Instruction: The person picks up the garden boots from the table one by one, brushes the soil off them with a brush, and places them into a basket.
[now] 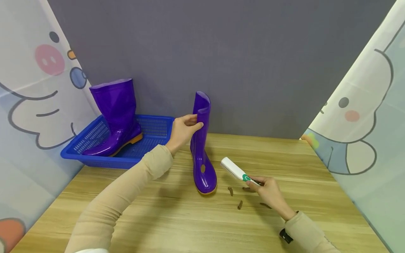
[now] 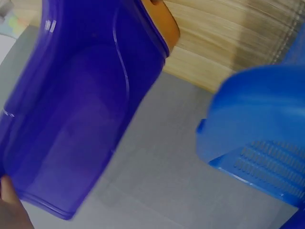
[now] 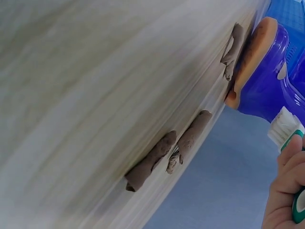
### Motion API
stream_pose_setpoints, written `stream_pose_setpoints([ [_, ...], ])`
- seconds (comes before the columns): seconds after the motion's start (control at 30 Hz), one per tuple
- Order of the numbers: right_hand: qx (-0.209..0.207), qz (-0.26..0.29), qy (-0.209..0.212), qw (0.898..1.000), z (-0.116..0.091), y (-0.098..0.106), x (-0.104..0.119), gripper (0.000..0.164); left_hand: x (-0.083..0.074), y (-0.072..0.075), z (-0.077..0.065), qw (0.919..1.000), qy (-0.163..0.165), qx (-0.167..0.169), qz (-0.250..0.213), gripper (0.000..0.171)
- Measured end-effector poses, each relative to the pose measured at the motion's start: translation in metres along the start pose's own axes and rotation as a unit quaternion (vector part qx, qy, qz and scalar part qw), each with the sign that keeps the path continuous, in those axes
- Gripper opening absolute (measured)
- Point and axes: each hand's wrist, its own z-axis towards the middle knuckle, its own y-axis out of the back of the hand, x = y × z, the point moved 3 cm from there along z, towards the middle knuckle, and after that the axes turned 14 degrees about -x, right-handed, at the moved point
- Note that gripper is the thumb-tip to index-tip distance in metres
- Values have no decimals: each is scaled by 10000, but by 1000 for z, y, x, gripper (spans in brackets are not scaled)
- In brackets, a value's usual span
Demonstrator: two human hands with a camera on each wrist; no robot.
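Observation:
A purple rain boot (image 1: 202, 151) with an orange sole stands upright on the table, a small tan spot (image 1: 203, 168) on its toe. My left hand (image 1: 183, 130) pinches the boot's shaft near the top rim, thumb on the near side. In the left wrist view the boot's shaft (image 2: 81, 129) fills much of the picture, with fingers at its rim. To the right of the boot, my right hand (image 1: 270, 195) grips a white and green brush (image 1: 233, 169) by its handle, bristles down. The right wrist view shows the bristles (image 3: 283, 129) beside the boot's toe.
Several brown, rolled-looking bits (image 1: 240, 205) lie on the wooden table (image 1: 177, 225) under and near the brush. At the left, a blue perforated basket (image 1: 155, 123) holds a second purple boot (image 1: 118, 105). A grey panel (image 1: 240, 70) rises behind the table, with cartoon-printed cloths at both sides.

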Motion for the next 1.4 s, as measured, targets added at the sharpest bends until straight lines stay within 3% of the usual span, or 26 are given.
stream_pose_setpoints([
  [0.27,61,104,-54,9999,0,-4,1,34,14,6,7,9977,126,129,-647,39],
  [0.47,207,512,-63,9985,2,-20,14,36,26,12,8,9956,254,-19,-898,37],
  [0.63,-261,82,755,9968,6,-35,29,30,27,12,8,9969,193,-98,-761,37],
  [0.8,-442,-310,1764,9828,6,-52,38,27,26,12,7,9969,228,-176,-727,37],
  [0.93,-474,-424,1926,9792,6,-61,37,26,27,13,5,9967,354,-332,-644,36],
  [1.17,-327,-708,2294,9702,-4,-63,37,26,28,12,3,9969,400,-277,-614,37],
  [1.27,-345,-755,2311,9694,-6,-62,37,26,27,11,4,9965,368,-279,-700,36],
  [1.4,-225,-615,1793,9816,-6,-57,30,24,26,10,4,9967,326,-208,-708,36],
])
